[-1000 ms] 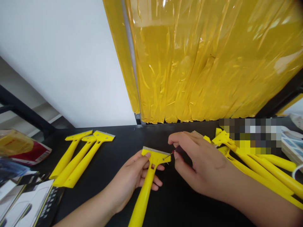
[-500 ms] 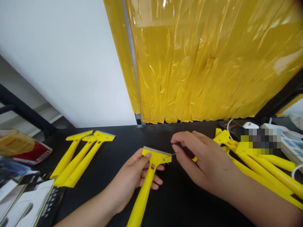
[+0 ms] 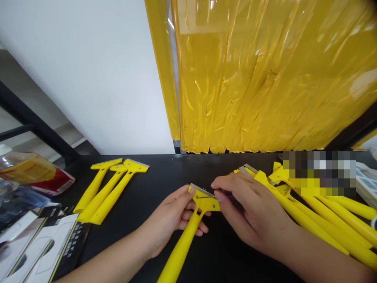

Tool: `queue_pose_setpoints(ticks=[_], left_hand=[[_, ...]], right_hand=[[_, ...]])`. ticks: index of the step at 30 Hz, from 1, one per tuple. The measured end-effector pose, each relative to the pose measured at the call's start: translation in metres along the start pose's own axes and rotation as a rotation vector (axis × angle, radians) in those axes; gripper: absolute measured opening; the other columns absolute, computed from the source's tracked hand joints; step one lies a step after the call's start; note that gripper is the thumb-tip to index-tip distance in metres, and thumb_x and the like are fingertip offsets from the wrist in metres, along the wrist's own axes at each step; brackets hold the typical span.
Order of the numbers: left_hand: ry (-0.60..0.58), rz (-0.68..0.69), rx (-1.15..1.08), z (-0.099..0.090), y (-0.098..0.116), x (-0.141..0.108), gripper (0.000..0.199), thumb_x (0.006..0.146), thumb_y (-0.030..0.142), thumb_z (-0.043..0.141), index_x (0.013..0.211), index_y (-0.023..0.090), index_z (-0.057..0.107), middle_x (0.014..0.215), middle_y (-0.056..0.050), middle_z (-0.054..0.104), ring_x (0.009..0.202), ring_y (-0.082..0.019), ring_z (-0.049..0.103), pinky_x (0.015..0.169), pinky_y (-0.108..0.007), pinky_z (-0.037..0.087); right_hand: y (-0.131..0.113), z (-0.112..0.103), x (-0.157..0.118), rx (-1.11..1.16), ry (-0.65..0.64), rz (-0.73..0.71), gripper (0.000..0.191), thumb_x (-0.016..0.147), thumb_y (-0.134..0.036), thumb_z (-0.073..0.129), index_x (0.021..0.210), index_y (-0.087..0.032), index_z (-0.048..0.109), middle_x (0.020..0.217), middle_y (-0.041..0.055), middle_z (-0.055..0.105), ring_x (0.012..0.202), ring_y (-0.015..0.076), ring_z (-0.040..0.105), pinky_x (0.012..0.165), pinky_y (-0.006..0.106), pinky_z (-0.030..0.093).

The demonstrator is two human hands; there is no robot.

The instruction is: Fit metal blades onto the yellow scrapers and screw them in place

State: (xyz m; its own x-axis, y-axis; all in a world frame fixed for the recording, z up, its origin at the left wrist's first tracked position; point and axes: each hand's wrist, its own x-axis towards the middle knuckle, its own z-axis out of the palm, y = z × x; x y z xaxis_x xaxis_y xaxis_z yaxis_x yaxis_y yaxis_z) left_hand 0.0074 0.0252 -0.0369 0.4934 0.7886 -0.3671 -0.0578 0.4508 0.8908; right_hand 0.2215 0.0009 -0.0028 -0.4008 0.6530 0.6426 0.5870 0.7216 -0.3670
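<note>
Left hand (image 3: 172, 220): On my feed it is closed firmly around the neck of a yellow plastic scraper (image 3: 203, 204), thumb on top of the head, the other fingers curled beneath.

Held scraper: It sits just above the black tabletop (image 3: 176, 169), near the middle. Its head points far and its handle runs near, out of the frame's bottom edge. A metal blade (image 3: 202, 190) lines the head's far edge.

Right hand (image 3: 250, 212): Thumb and forefinger are pinched on a small dark-handled driver (image 3: 231, 195), with the other fingers loosely bent. The fingertips are right at the scraper head. I cannot tell where the driver's tip sits; the fingers hide it.

Handling: I judge this close work goes best with the head held dead steady, the driver square to the head, and the left thumb kept back from the blade's corner, which it sits near.

Left of the hands: Three yellow scrapers (image 3: 101, 184) lie side by side on the tabletop.

Right of the hands: A pile of yellow scrapers (image 3: 318, 220) lies overlapping, partly behind a pixelated patch.

Far side: A yellow plastic curtain (image 3: 265, 78) hangs beside a white wall (image 3: 88, 78).

Near left: A printed cardboard box (image 3: 44, 251) lies below a plastic-wrapped package (image 3: 32, 173).
</note>
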Motion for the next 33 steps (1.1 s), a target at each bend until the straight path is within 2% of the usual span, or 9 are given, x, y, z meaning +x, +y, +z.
queue_pose_setpoints(ticks=[13, 18, 20, 23, 26, 30, 33], left_hand=[[-0.029, -0.001, 0.007, -0.002, -0.003, 0.001, 0.038, 0.106, 0.054, 0.046, 0.107, 0.019, 0.061, 0.09, -0.008, 0.076, 0.067, -0.02, 0.076, 0.064, -0.031, 0.061], [-0.033, -0.027, 0.008, -0.002, -0.001, -0.001, 0.043, 0.105, 0.055, 0.046, 0.123, 0.019, 0.06, 0.091, -0.008, 0.075, 0.068, -0.021, 0.076, 0.066, -0.032, 0.062], [-0.039, -0.035, 0.016, -0.002, -0.001, 0.0, 0.043, 0.105, 0.056, 0.048, 0.125, 0.019, 0.06, 0.09, -0.008, 0.075, 0.067, -0.02, 0.076, 0.066, -0.032, 0.062], [-0.054, -0.039, 0.024, -0.003, 0.0, 0.001, 0.044, 0.103, 0.057, 0.051, 0.12, 0.018, 0.063, 0.091, -0.009, 0.075, 0.066, -0.02, 0.075, 0.065, -0.032, 0.062], [-0.06, -0.047, 0.019, -0.003, 0.001, 0.001, 0.046, 0.103, 0.056, 0.05, 0.128, 0.019, 0.062, 0.09, -0.011, 0.076, 0.061, -0.019, 0.073, 0.06, -0.031, 0.06], [-0.036, -0.043, 0.041, 0.0, 0.002, 0.0, 0.048, 0.106, 0.053, 0.044, 0.141, 0.022, 0.055, 0.089, -0.011, 0.077, 0.06, -0.019, 0.072, 0.059, -0.029, 0.058], [-0.033, -0.034, 0.035, 0.002, 0.002, -0.001, 0.046, 0.106, 0.054, 0.045, 0.133, 0.02, 0.058, 0.09, -0.01, 0.076, 0.062, -0.019, 0.073, 0.061, -0.03, 0.059]], right_hand=[[-0.002, -0.001, -0.003, -0.05, -0.025, -0.013, 0.014, 0.103, -0.013, 0.051, 0.112, -0.022, 0.056, 0.097, 0.0043, 0.072, 0.085, 0.0198, 0.065, 0.076, 0.035, 0.047], [-0.007, -0.002, 0.002, -0.141, -0.057, -0.02, 0.009, 0.105, -0.021, 0.052, 0.112, -0.022, 0.057, 0.089, 0.0025, 0.072, 0.075, 0.02, 0.064, 0.072, 0.036, 0.044], [-0.01, -0.002, 0.005, -0.16, -0.061, 0.008, 0.008, 0.106, -0.023, 0.052, 0.112, -0.023, 0.057, 0.092, 0.0031, 0.073, 0.076, 0.0207, 0.065, 0.071, 0.036, 0.044], [-0.016, -0.005, 0.01, -0.129, -0.143, 0.047, 0.017, 0.104, -0.013, 0.046, 0.115, -0.022, 0.055, 0.096, 0.0042, 0.072, 0.083, 0.0218, 0.066, 0.073, 0.035, 0.046], [-0.017, -0.009, 0.014, -0.123, -0.243, 0.049, 0.025, 0.102, -0.007, 0.042, 0.117, -0.023, 0.053, 0.099, 0.0038, 0.069, 0.086, 0.0213, 0.064, 0.074, 0.034, 0.047], [-0.014, -0.011, 0.015, -0.23, -0.132, 0.1, 0.013, 0.106, -0.026, 0.051, 0.118, -0.024, 0.054, 0.093, 0.0037, 0.071, 0.079, 0.0233, 0.066, 0.073, 0.037, 0.046], [-0.012, -0.01, 0.014, -0.197, -0.113, 0.082, 0.014, 0.106, -0.021, 0.048, 0.118, -0.025, 0.054, 0.095, 0.0039, 0.073, 0.081, 0.0224, 0.067, 0.075, 0.036, 0.047]])
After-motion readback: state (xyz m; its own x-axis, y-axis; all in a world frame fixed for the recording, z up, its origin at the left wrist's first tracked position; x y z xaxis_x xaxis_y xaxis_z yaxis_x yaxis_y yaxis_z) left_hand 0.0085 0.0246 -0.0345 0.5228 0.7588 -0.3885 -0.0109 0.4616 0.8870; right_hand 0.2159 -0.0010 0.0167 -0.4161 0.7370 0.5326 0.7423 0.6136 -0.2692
